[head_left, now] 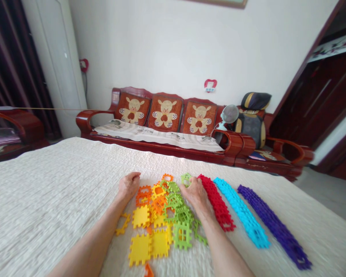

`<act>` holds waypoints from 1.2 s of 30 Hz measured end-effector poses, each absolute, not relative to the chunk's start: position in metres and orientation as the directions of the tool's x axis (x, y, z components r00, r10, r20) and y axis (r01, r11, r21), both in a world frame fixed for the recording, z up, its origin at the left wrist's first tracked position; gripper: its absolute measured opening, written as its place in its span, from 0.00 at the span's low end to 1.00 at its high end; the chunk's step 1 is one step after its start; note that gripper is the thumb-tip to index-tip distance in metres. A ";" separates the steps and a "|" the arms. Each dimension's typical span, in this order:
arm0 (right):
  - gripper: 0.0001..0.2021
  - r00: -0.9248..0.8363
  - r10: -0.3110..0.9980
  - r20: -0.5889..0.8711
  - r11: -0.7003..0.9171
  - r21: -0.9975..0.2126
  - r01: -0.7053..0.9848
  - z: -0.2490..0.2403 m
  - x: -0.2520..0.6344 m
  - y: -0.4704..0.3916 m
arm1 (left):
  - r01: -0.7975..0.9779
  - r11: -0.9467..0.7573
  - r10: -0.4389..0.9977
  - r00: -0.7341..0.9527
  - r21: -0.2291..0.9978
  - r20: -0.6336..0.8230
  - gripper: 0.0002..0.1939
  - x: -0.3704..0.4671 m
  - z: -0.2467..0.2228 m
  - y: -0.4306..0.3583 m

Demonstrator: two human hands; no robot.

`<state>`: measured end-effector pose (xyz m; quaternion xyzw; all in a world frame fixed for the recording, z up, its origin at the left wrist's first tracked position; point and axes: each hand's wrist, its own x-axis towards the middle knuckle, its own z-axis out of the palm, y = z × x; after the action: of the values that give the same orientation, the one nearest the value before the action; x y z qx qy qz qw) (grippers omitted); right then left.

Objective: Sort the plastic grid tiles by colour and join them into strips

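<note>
Across the far side of the room, we see a pale wall (150,46) above a red-brown wooden sofa (150,149), with three animal-patterned cushions (165,111) along its back and a pale cloth (150,133) spread over its seat. A small fan (230,114) stands by its right armrest, near an armchair (298,150) that bears a dark padded backrest (251,125). Before us, a bench (60,184) with a textured white covering carries a loose heap of toothed plastic pieces (161,219) between our forearms: yellow squares (140,249) mostly at the near end, orange pieces (160,203) farther off, and green frames (182,235) overlapping down the right side. One bent yellow piece (121,231) sits at the left, and an orange bit (148,271) shows at the bottom edge of our view. Our left hand (128,184) is just left of the orange pieces, fingers curled; we cannot tell whether anything is inside it. Our right hand (195,190) touches a light green piece (185,176) at the far end of the heap, though we cannot tell whether it is firmly grasped. Just right of that hand a red strip (217,204) runs toward us, then a light blue strip (240,212) and a purple strip (273,227), all three laid slantwise and apart.
</note>
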<state>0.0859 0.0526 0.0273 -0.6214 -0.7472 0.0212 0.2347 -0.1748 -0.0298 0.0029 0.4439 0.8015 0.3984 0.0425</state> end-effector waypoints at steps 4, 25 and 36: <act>0.24 -0.088 0.920 0.381 0.243 -0.382 0.891 0.026 0.087 0.056 | 0.682 0.278 0.746 -0.597 0.676 0.296 0.16 -0.175 0.002 -0.030; 0.23 -0.084 0.930 0.358 0.198 -0.293 0.935 0.015 0.086 0.067 | 0.684 0.275 0.743 -0.597 0.676 0.302 0.15 -0.174 0.003 -0.031; 0.12 -0.517 0.711 0.476 0.700 -0.418 0.579 0.027 0.083 0.050 | 0.693 0.284 0.744 -0.595 0.662 0.304 0.16 -0.174 0.003 -0.030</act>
<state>0.0826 0.0501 0.0265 -0.3731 -0.8647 0.1034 0.3199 -0.1740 -0.0300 0.0029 0.4488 0.8006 0.3958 0.0319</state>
